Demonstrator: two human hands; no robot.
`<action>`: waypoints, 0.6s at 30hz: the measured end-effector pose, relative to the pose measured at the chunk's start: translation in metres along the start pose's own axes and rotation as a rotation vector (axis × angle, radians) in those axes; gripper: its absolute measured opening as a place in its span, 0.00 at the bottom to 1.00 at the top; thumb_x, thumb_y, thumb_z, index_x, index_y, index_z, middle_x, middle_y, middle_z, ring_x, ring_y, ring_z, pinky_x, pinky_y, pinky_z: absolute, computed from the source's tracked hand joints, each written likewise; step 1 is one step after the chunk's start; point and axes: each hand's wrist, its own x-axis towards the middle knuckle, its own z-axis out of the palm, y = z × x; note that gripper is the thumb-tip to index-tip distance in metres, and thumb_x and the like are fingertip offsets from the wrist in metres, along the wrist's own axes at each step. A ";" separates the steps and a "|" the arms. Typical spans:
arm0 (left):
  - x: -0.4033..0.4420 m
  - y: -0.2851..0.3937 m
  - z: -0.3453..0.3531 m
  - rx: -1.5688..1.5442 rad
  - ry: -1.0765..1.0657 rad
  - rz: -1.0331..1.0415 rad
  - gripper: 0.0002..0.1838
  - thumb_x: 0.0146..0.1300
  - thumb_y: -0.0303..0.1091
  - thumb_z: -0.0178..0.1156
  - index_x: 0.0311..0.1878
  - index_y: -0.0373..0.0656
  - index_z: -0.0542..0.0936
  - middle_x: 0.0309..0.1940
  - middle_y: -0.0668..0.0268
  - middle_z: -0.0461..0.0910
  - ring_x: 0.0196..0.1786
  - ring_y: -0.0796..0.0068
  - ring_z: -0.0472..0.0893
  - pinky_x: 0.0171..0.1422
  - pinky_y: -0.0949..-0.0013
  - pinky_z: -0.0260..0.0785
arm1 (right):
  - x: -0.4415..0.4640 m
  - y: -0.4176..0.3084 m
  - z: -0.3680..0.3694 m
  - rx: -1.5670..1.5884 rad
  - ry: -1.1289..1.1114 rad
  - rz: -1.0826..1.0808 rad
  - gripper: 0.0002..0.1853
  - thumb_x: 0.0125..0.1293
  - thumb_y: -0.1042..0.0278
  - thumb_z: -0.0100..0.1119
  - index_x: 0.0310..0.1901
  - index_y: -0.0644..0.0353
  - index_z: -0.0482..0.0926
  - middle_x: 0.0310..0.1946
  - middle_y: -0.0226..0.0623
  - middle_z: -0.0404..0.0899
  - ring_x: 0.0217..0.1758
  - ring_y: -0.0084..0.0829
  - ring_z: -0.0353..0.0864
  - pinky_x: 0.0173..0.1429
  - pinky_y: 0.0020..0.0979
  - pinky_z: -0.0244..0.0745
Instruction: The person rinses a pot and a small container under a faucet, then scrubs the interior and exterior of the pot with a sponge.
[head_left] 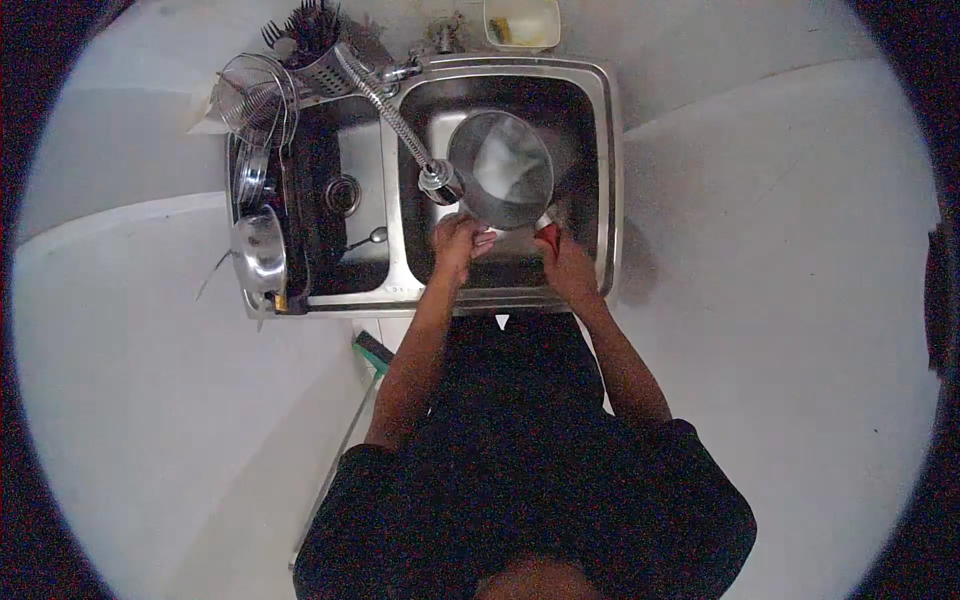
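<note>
A round grey pan (478,205) is in the right basin of the steel sink (610,200), with a whitish patch inside that could be suds or glare. At its lower right, my right hand (570,270) is closed around the red handle (548,235). My left hand (458,243) is near the pan's lower left rim, its fingers curled in. Something pale shows at those fingertips, too blurred to name. The flexible faucet (400,125) reaches over the divider, its spray head (440,183) just left of the pan.
A spoon (375,238) lies in the left basin. Along the left edge are a metal pot (262,250) and wire strainers (255,95). Behind stand a cutlery holder (328,75) with several forks and a pale tub (535,25). A green broom (372,352) is below left.
</note>
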 end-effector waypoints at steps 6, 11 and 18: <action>0.022 -0.014 -0.014 -0.011 -0.006 -0.007 0.19 0.62 0.29 0.54 0.57 0.35 0.72 0.43 0.57 0.82 0.40 0.65 0.84 0.43 0.66 0.78 | -0.005 -0.009 -0.031 -0.283 -0.083 0.032 0.28 0.71 0.48 0.49 0.63 0.63 0.67 0.33 0.53 0.82 0.36 0.54 0.83 0.41 0.51 0.77; 0.028 -0.022 -0.025 -0.050 -0.013 0.014 0.14 0.69 0.35 0.52 0.53 0.37 0.73 0.38 0.60 0.81 0.40 0.68 0.83 0.40 0.69 0.76 | -0.003 0.010 -0.025 -0.396 -0.077 0.000 0.25 0.70 0.51 0.50 0.64 0.54 0.66 0.30 0.49 0.82 0.33 0.50 0.84 0.35 0.49 0.77; 0.021 -0.018 -0.031 -0.053 0.015 -0.009 0.15 0.70 0.36 0.52 0.55 0.40 0.73 0.39 0.61 0.81 0.39 0.69 0.83 0.40 0.69 0.75 | -0.005 0.012 -0.024 -0.600 -0.147 0.020 0.27 0.67 0.55 0.54 0.67 0.45 0.61 0.29 0.44 0.82 0.30 0.48 0.84 0.32 0.49 0.77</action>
